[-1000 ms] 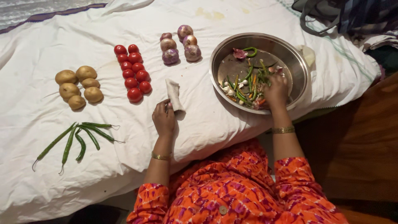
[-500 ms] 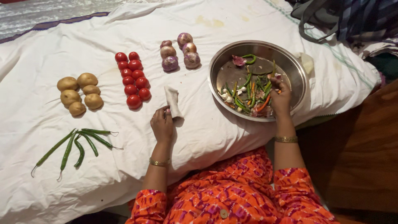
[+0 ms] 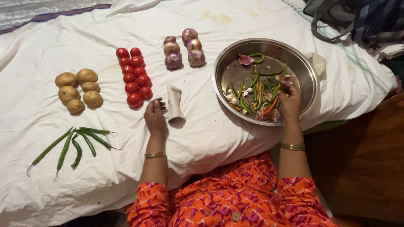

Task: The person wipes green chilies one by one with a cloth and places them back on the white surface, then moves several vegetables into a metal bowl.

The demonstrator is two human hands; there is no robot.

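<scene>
Head view: right hand [image 3: 289, 101] in round steel bowl [image 3: 307, 71], fingers pinching thin chilli pieces [image 3: 257, 90]; light, limp, slippery, so grip by stem end. Left hand [image 3: 155, 115] loosely curled, empty, beside small folded white cloth [image 3: 174, 101] on bed sheet [image 3: 38, 50].

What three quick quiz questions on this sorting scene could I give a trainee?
1. True or false: the right hand is inside the steel bowl.
2. How many green chillies lie on the white sheet outside the bowl?
3. Which group lies nearest the left hand: A potatoes, B tomatoes, C onions?

Key
1. True; it reaches among the mixed vegetables there.
2. Five.
3. B; the hand rests on the sheet beside the small folded cloth.
</scene>
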